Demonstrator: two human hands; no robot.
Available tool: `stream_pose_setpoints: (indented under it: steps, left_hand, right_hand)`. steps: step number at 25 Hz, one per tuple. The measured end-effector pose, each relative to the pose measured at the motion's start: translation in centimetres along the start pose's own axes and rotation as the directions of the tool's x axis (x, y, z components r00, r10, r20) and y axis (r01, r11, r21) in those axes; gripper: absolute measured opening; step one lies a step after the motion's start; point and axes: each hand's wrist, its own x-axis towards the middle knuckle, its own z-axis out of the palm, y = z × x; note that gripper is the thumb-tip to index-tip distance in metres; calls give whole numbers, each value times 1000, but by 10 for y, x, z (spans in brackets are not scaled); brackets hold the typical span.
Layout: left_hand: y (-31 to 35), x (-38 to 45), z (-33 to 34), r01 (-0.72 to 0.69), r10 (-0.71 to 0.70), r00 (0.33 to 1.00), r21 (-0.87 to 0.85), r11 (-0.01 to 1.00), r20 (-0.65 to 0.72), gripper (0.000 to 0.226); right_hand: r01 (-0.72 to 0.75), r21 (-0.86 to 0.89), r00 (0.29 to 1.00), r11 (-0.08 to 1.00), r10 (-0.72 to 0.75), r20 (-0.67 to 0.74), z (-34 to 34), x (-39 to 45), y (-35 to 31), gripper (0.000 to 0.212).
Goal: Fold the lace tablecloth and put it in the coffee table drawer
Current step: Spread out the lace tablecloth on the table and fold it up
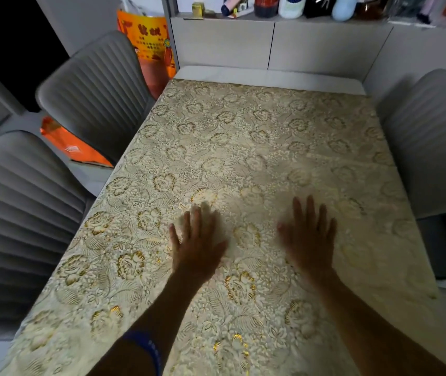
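Observation:
A cream lace tablecloth (243, 147) with gold flower patterns lies spread flat over a white table (268, 77). It covers nearly the whole top; a bare white strip shows at the far end and along the near right side. My left hand (198, 241) lies palm down on the cloth near the middle, fingers straight and spread. About a hand's width to its right, my right hand (308, 237) rests flat on the cloth the same way. Neither hand holds anything. No coffee table or drawer is in view.
Two grey ribbed chairs (94, 88) (18, 213) stand along the left side and one grey chair (433, 137) on the right. Orange bags (151, 47) lean at the far left corner. A grey cabinet (270, 42) with bottles on top runs behind the table.

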Motion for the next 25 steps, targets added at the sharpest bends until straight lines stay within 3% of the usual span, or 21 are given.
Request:
stream_pose_setpoints:
  steps: [5,9,12,14,17,25]
  left_hand:
    - [30,-103,37,-41,38,997,-48,998,-72,73]
    - [19,-100,38,13,-13,1000,-23,1000,0,75]
    - [16,-114,29,38,-38,999,-4,999,34,73]
    - [8,-150,22,10,-12,999,32,999,38,69]
    - [-5,-230,23,-121,122,992,-64,991,19,61]
    - [-62,-399,40,-295,297,953,-44,955,56,59]
  right_hand:
    - [54,-40,998,998,-53,24,23,-78,-15,67]
    - [77,-94,989,993,-65,132,20,-58,-14,69]
    - [55,-71,990,996,-46,131,9,-89,-19,68]
    - [93,-67,992,993,-87,90,1,-137,-23,66]
    - [86,-75,992,994,-78,101,-1,-231,-28,64]
    - [-143,-131,951,981,173,255,3,-452,-37,78]
